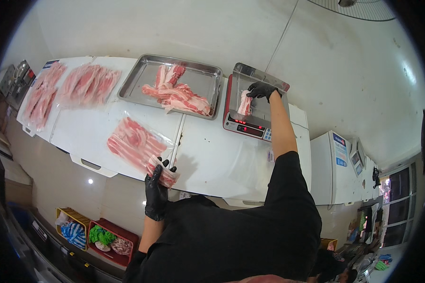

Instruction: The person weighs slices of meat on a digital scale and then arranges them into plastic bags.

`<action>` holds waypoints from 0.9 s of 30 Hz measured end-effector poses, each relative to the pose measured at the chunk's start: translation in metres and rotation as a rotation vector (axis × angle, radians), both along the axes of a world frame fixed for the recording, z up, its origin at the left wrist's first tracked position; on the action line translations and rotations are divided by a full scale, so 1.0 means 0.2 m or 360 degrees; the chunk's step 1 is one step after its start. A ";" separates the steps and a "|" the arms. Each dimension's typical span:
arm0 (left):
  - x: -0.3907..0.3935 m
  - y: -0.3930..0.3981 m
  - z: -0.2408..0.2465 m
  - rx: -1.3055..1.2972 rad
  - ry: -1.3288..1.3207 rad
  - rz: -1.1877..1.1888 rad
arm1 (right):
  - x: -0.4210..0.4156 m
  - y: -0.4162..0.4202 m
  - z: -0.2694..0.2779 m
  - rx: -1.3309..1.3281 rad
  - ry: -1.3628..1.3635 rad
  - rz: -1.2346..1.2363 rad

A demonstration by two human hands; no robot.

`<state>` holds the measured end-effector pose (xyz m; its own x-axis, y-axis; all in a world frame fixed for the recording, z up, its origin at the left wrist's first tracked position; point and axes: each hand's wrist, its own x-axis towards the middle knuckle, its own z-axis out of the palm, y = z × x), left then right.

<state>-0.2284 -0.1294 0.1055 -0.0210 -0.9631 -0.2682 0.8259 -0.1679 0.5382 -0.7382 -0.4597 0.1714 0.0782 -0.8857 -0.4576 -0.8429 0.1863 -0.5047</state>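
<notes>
My left hand point(156, 189), in a black glove, holds a few thin slices of raw pork belly point(165, 175) near the front edge of the white freezer lid. Just beyond it lies a clear plastic bag point(136, 139) with streaky pork slices laid flat inside. Over the steel pan point(260, 111) of a red digital scale point(228, 102), my right hand point(262, 90) is also gloved in black. Its fingertips touch the upper edge of a folded pork belly strip point(245, 104) on the pan; whether they grip it is unclear. The scale's red display point(246, 129) is lit.
A steel tray point(129, 86) left of the scale holds loose pork belly strips point(184, 97). Filled meat bags point(88, 85) lie farther left on the freezer lids point(81, 123). Crates point(115, 228) with bags stand on the floor at lower left. A wall point(198, 28) rises behind.
</notes>
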 end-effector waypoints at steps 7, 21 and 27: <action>0.04 0.03 -0.06 0.0039 -0.0009 -0.0035 | 0.04 -0.06 0.05 -0.0028 0.0355 0.0237; 0.02 -0.03 -0.08 0.0058 0.0407 -0.0234 | 0.23 0.36 0.24 -0.0740 -0.0775 0.0210; -0.05 -0.07 -0.26 -0.0034 0.0336 -0.0370 | 0.85 0.80 0.52 -0.0807 -0.1015 0.0300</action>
<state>-0.2380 -0.1442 0.0537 -0.2943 -0.9314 -0.2140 0.8607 -0.3557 0.3643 -0.5692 -0.3001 0.2755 0.3547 -0.9185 0.1749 -0.3615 -0.3072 -0.8803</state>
